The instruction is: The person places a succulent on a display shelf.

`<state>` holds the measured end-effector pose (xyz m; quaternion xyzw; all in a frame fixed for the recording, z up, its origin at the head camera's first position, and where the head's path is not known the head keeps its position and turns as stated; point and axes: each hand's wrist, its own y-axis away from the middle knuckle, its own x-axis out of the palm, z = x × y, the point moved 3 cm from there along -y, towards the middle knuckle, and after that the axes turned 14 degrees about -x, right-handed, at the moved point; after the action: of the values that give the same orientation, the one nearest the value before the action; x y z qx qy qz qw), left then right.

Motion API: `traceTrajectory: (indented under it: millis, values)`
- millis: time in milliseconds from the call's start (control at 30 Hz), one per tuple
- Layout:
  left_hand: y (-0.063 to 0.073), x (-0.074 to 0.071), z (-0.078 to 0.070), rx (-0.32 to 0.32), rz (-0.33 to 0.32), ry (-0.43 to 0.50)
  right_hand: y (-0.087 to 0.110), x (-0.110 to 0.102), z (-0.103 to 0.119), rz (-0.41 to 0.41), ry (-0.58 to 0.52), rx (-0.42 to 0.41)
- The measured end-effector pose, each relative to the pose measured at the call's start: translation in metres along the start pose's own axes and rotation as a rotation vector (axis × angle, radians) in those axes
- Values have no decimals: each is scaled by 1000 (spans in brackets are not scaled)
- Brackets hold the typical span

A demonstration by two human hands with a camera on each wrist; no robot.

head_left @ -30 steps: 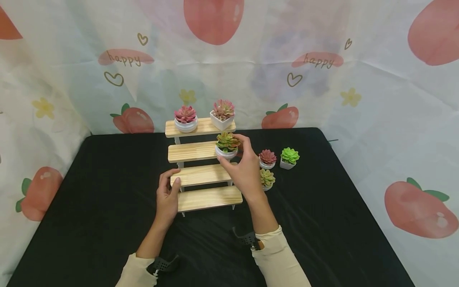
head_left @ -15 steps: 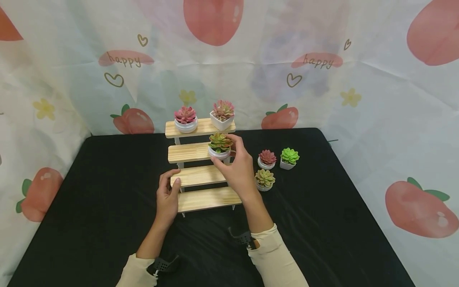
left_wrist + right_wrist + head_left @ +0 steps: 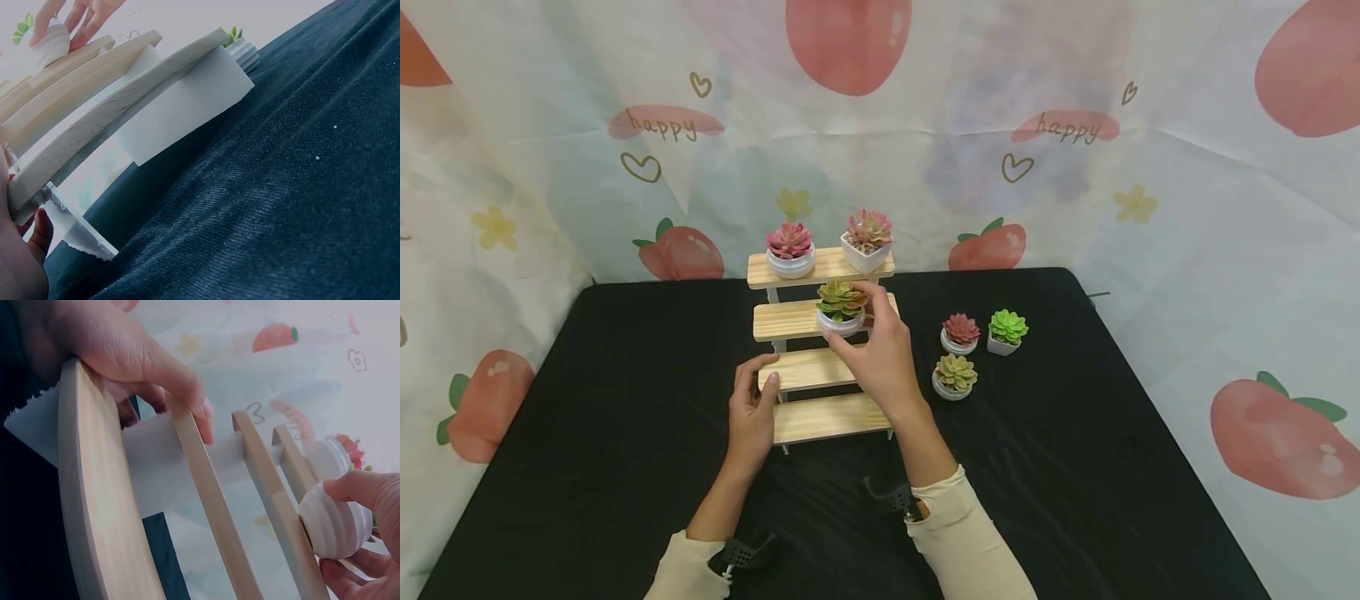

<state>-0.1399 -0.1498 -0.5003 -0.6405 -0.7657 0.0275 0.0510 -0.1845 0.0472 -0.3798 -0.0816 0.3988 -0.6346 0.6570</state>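
Observation:
My right hand pinches the white ribbed pot of a green-and-orange succulent, thumb in front and fingers behind. The pot is upright at the second tier from the top of a wooden tiered plant stand, its base right at the board in the right wrist view. My left hand grips the left end of the stand, and its thumb and fingers show around the lower boards in the right wrist view. Two pink succulents stand on the top tier, one in a round pot, one in a heart-shaped pot.
On the black-covered table, right of the stand, are a dark red succulent, a yellow-green succulent and a bright green succulent. A fruit-printed curtain hangs behind the table.
My right hand has moved left with the green-and-orange succulent, along the second tier from its right end to near its middle. My left hand has stayed on the stand.

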Motion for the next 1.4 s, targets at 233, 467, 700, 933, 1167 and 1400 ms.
traceTrajectory:
  millis: [233, 467, 700, 933, 1167, 1400]
  values:
    - [0, 1, -1, 1, -2, -6, -4, 11, 7, 11, -16, -41]
    - [0, 1, 1, -6, 3, -3, -6, 19, 14, 29, -26, -50]
    - [0, 3, 1, -6, -2, 4, -7, 24, 18, 43, -48, -40]
    - [-1, 1, 2, -13, 3, 9, -9, 28, 18, 44, -53, -46]
    - [0, 2, -4, -30, -8, -9, -11, 32, 18, 41, -74, -60]
    - [-2, -1, 3, -16, -8, -15, -13, 33, 17, 48, -83, -47]
